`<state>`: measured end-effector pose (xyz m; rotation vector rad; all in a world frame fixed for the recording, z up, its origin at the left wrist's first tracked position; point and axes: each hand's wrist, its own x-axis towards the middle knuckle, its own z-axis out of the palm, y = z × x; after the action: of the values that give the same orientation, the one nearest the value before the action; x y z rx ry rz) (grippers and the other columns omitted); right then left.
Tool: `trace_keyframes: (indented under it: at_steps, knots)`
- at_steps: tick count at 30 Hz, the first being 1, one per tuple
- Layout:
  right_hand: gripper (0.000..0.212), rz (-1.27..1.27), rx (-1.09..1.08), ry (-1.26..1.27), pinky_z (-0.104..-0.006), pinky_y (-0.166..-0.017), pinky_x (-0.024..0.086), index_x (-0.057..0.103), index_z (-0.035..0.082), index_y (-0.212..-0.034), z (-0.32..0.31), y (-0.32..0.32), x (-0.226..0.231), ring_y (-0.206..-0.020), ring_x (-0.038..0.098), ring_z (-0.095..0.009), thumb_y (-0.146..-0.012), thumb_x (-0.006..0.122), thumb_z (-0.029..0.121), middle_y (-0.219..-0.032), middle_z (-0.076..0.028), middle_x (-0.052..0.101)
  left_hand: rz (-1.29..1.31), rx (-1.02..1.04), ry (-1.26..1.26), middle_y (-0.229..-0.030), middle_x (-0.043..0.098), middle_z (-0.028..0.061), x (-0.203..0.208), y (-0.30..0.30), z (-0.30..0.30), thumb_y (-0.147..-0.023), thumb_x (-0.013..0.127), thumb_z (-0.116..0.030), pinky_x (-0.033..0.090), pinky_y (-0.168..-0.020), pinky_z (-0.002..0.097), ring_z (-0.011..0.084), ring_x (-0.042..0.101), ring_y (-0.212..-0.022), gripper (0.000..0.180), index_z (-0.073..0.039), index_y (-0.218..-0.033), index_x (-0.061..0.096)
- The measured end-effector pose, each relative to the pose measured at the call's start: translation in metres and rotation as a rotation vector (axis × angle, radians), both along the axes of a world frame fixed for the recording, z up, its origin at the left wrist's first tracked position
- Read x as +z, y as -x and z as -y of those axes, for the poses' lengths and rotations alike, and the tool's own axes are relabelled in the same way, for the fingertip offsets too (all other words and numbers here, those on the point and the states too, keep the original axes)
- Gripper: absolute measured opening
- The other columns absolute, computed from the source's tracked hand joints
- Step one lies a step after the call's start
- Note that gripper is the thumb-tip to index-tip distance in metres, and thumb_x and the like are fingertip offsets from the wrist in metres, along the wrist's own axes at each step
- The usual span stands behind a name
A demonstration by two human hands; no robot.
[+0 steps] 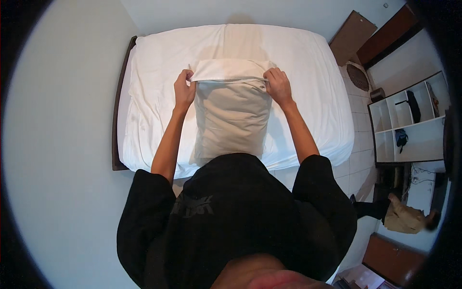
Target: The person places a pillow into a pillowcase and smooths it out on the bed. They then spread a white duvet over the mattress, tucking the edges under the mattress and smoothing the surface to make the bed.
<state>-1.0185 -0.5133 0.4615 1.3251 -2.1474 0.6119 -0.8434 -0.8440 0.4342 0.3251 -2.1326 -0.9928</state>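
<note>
A pillow in a pale, wrinkled pillowcase (233, 115) lies lengthwise on the bed, its near end close to my body. Across its far end runs the pillowcase's folded flap (231, 70). My left hand (184, 89) pinches the flap's left corner, fingers closed on the cloth. At the opposite corner my right hand (278, 86) grips the same cloth between thumb and fingers. Both forearms reach forward over the mattress, one on each side of the pillow. Beneath everything spreads a white bed sheet (313, 96), loosely creased along its left side.
A dark headboard (123, 106) borders the bed's left end, beside a bare wall. To the right, past a tiled floor (358, 103), stands a white shelf unit (385, 115) with bags. Another person (404, 216) in a tan top is at the lower right. A brown board (352, 37) leans at the far right corner.
</note>
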Motion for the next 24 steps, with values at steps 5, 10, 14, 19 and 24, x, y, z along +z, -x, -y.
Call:
trace_keyframes:
  at_steps: [5,10,14,19,24]
  knots:
    - [0.027,-0.006,0.346,0.149,-0.0414,-0.083,0.051,0.065,0.007,-0.100,0.039,-0.048,-0.027,-0.097,0.063,-0.031,-0.076,0.076,0.011,-0.101,-0.012,0.065,-0.137,-0.060,-0.040,-0.087,0.066,0.0123,0.019,-0.016,-0.019,-0.088,0.067,-0.001,0.052,-0.081,0.0332,0.0208,0.063,-0.082,0.013,0.001,-0.099,0.062]
    - [0.039,0.044,0.256,-0.015,-0.0463,-0.095,0.046,0.066,0.005,-0.108,0.103,-0.085,-0.005,-0.101,0.062,-0.034,-0.080,0.079,0.029,-0.108,-0.015,0.065,-0.105,-0.104,0.012,-0.089,0.067,0.0130,0.030,-0.035,-0.035,-0.084,0.069,0.003,0.052,-0.078,0.0326,0.0218,0.064,-0.082,0.019,0.000,-0.102,0.062]
    - [0.030,0.164,0.315,-0.012,-0.0452,-0.083,0.052,0.065,0.007,-0.110,0.117,-0.079,-0.008,-0.093,0.067,-0.034,-0.084,0.075,0.019,-0.099,-0.015,0.067,-0.088,-0.113,0.057,-0.100,0.067,0.0127,0.047,-0.038,-0.039,-0.081,0.068,0.004,0.054,-0.080,0.0363,0.0261,0.067,-0.089,0.026,-0.003,-0.106,0.062]
    - [0.027,0.205,0.496,-0.003,-0.0408,-0.063,0.055,0.065,0.010,-0.110,0.117,-0.098,0.027,-0.074,0.070,-0.032,-0.084,0.073,0.010,-0.085,-0.010,0.068,0.076,-0.270,0.310,-0.114,0.065,0.0107,0.071,-0.054,-0.034,-0.078,0.066,0.004,0.056,-0.082,0.0408,0.0321,0.066,-0.098,0.035,-0.007,-0.110,0.062]
    - [0.021,0.127,0.594,0.059,-0.0400,-0.061,0.055,0.066,0.009,-0.100,0.114,-0.103,0.065,-0.070,0.069,-0.030,-0.082,0.077,0.011,-0.085,-0.010,0.069,0.136,-0.496,0.559,-0.106,0.067,0.0089,0.101,-0.067,-0.024,-0.082,0.071,-0.007,0.049,-0.086,0.0390,0.0293,0.066,-0.094,0.031,-0.005,-0.112,0.065]
